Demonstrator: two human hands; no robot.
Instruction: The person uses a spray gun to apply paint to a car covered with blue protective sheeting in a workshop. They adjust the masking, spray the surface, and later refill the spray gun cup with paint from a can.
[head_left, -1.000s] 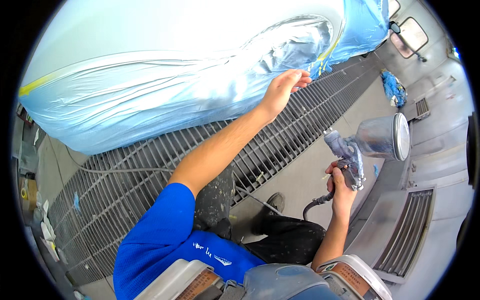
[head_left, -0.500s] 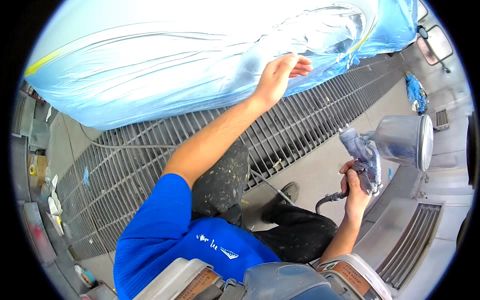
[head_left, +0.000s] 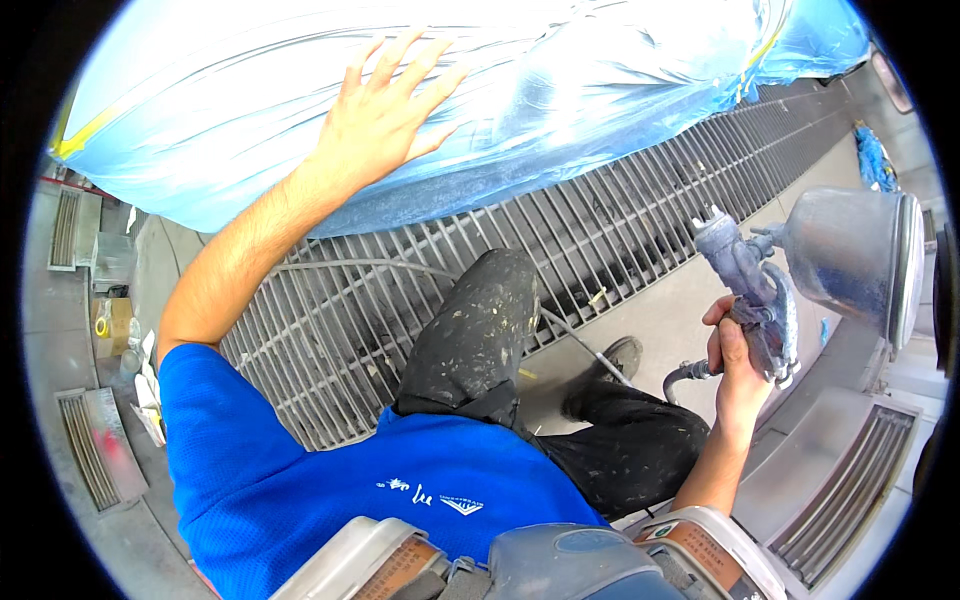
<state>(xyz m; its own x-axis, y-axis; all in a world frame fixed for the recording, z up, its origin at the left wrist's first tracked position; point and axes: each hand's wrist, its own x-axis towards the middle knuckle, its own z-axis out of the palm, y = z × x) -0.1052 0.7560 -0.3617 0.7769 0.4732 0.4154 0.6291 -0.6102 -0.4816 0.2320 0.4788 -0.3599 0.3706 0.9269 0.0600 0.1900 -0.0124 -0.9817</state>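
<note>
My left hand (head_left: 388, 115) is raised with fingers spread at the blue-white plastic sheet (head_left: 220, 145) masking a vehicle body across the top; whether it touches the sheet I cannot tell. Yellow tape (head_left: 92, 130) runs along the sheet's left end. My right hand (head_left: 740, 360) is closed round the handle of a paint-smeared spray gun (head_left: 745, 275), held low at the right with its grey metal cup (head_left: 840, 260) at the side. A dark hose (head_left: 677, 379) comes from the gun's lower end.
A long floor grating (head_left: 590, 250) runs beside the vehicle under my bent legs (head_left: 465, 330). A pale hose (head_left: 365, 262) crosses it. Crumpled blue plastic (head_left: 873, 160) lies far right, a cardboard box (head_left: 111, 332) at left. Vents (head_left: 850, 485) line both sides. My respirator (head_left: 555, 560) fills the lower edge.
My left hand has moved left and up, and its fingers have spread. The spray gun in my right hand has shifted rightward in view. The surroundings have shifted as my head moved.
</note>
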